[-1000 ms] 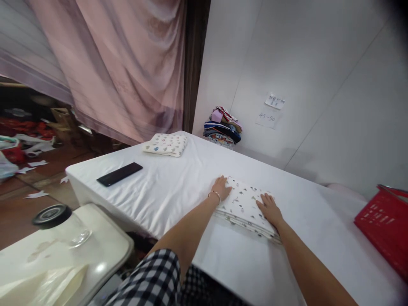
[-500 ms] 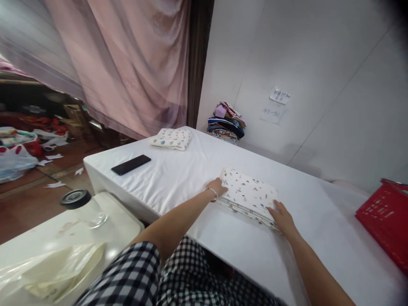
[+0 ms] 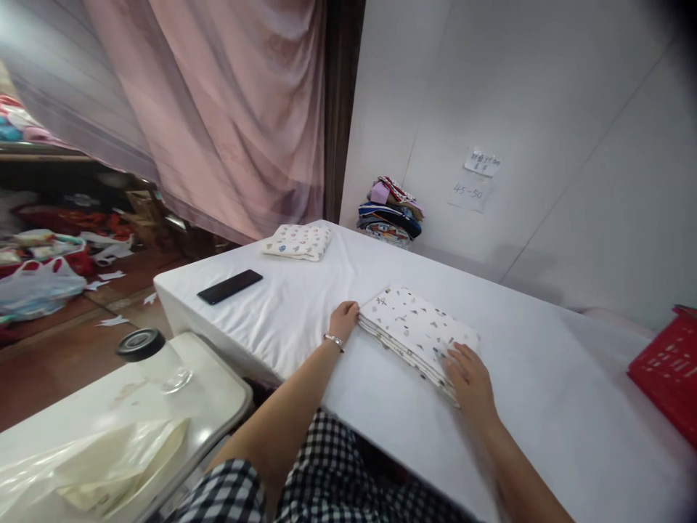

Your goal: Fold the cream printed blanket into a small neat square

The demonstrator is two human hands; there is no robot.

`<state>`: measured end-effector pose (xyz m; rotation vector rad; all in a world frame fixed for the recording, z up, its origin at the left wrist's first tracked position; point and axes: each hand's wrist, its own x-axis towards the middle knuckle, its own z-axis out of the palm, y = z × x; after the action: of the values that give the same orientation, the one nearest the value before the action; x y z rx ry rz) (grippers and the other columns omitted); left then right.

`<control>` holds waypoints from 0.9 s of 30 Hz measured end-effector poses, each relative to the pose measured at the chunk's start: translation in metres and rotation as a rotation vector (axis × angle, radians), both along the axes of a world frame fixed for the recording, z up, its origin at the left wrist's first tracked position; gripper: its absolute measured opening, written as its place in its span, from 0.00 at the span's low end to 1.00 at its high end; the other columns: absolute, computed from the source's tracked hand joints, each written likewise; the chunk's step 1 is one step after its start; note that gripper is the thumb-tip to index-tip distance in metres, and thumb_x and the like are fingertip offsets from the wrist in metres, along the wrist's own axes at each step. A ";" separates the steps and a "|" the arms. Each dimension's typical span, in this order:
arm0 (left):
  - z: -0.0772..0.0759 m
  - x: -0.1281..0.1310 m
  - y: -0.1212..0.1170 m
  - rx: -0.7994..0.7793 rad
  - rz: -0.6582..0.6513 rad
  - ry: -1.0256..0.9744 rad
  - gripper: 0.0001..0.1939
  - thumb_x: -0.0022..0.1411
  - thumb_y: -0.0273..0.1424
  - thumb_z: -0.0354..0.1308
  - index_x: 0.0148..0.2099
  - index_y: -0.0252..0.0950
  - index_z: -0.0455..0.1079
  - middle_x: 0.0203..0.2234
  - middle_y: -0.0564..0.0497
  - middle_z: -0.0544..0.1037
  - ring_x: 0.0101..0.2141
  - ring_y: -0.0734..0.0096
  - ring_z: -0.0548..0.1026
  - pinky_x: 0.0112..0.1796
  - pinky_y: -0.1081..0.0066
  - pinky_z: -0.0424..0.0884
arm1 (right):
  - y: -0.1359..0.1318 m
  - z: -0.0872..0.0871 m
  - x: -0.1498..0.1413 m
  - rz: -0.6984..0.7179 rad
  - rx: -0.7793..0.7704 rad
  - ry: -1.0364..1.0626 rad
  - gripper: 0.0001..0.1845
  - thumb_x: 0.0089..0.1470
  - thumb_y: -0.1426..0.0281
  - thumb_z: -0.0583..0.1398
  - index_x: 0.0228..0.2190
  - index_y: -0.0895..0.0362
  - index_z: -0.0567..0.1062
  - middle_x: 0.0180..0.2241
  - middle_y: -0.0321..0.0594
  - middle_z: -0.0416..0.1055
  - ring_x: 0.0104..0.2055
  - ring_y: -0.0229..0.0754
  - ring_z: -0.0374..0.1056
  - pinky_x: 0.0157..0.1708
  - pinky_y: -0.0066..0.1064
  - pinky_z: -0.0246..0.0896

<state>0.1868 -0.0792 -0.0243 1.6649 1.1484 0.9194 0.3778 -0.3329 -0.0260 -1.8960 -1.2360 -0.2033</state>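
Observation:
A folded white cloth (image 3: 417,323) with a small dark and grey print lies in flat layers on the white-covered table. At its left corner is my left hand (image 3: 344,321), wearing a bracelet, with the fingers closed on the cloth's edge. My right hand (image 3: 469,378) rests over the right front part of the same cloth, its fingers stretched out and a little apart. Further back lies a second folded cloth (image 3: 298,242), cream with a coloured print, which neither hand touches.
A black phone (image 3: 229,287) lies near the table's left edge. Beside the table, a white side surface (image 3: 218,378) bears a glass jar (image 3: 163,367) with a black lid and a plastic bag (image 3: 120,465). Stacked fabrics (image 3: 389,211) stand by the wall; a red basket (image 3: 667,370) is at right.
My left hand has gone from lying on the cloth to its left corner. The right hand slid to the right edge, then back over the front part. The cloth has turned slightly.

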 end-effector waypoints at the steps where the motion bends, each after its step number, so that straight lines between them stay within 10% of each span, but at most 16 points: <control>1: -0.001 -0.003 -0.004 0.016 0.013 -0.016 0.13 0.59 0.34 0.47 0.42 0.34 0.68 0.32 0.49 0.77 0.32 0.72 0.74 0.34 0.72 0.69 | 0.008 0.007 -0.005 0.062 -0.004 -0.021 0.17 0.53 0.59 0.54 0.37 0.56 0.76 0.46 0.45 0.70 0.52 0.48 0.60 0.53 0.46 0.53; 13: 0.000 -0.010 -0.021 0.134 -0.037 -0.006 0.19 0.47 0.25 0.57 0.44 0.37 0.67 0.30 0.54 0.74 0.31 0.75 0.72 0.37 0.72 0.69 | 0.110 0.040 -0.072 0.252 -0.255 -0.232 0.10 0.54 0.68 0.54 0.34 0.55 0.75 0.35 0.41 0.70 0.39 0.44 0.61 0.40 0.34 0.55; 27: -0.005 -0.009 -0.016 0.056 -0.016 -0.034 0.14 0.53 0.27 0.52 0.44 0.38 0.66 0.26 0.56 0.73 0.28 0.76 0.71 0.33 0.74 0.66 | 0.102 0.031 -0.070 0.246 -0.269 -0.391 0.14 0.59 0.69 0.49 0.29 0.54 0.74 0.28 0.39 0.66 0.33 0.41 0.60 0.33 0.31 0.52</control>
<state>0.1773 -0.0948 -0.0297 1.6946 1.0943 0.9745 0.3081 -0.2306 0.0049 -1.9645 -1.8250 -0.2973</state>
